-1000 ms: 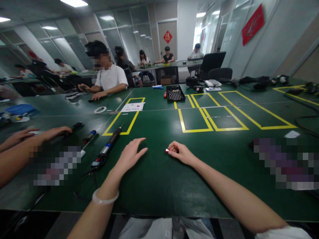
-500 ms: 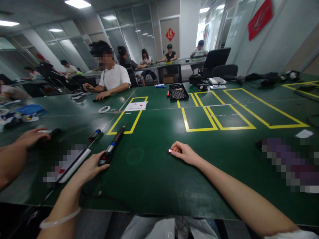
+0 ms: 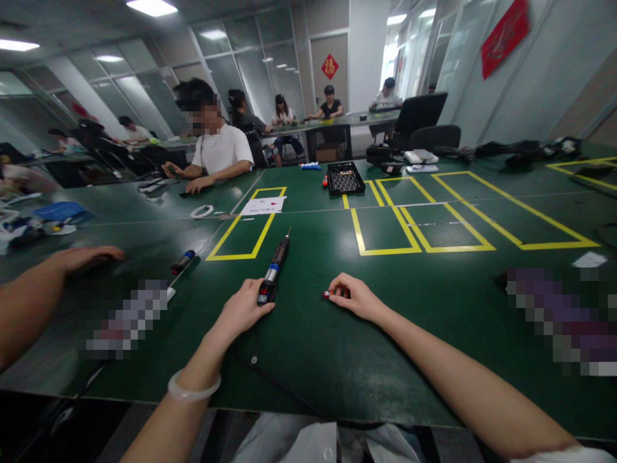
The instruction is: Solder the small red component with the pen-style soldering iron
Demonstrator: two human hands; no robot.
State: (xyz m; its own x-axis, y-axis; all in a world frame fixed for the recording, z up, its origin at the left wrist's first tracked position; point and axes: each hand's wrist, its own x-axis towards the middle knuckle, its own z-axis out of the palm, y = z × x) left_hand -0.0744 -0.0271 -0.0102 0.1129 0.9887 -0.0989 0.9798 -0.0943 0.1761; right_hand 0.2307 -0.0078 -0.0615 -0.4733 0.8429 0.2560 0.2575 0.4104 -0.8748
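My left hand, with a pale bangle on its wrist, is closed around the rear end of a dark electric screwdriver. A blue band and a silver band ring its body, and its thin bit points away from me. A cord trails from near this hand toward the table's near edge. To the right, my right hand rests on the green table with its fingers pinched. A small red piece pokes out from the fingertips, too small to name. A gap separates the two hands.
Another person's arm reaches in from the left. Nearby lie a second dark tool with a blue band and a blurred strip. Yellow tape frames mark the table; a black tray of small parts stands farther back.
My left hand has moved right with the electric screwdriver, closer to my right hand, which stays in place. The other person's hand at the left has shifted slightly.
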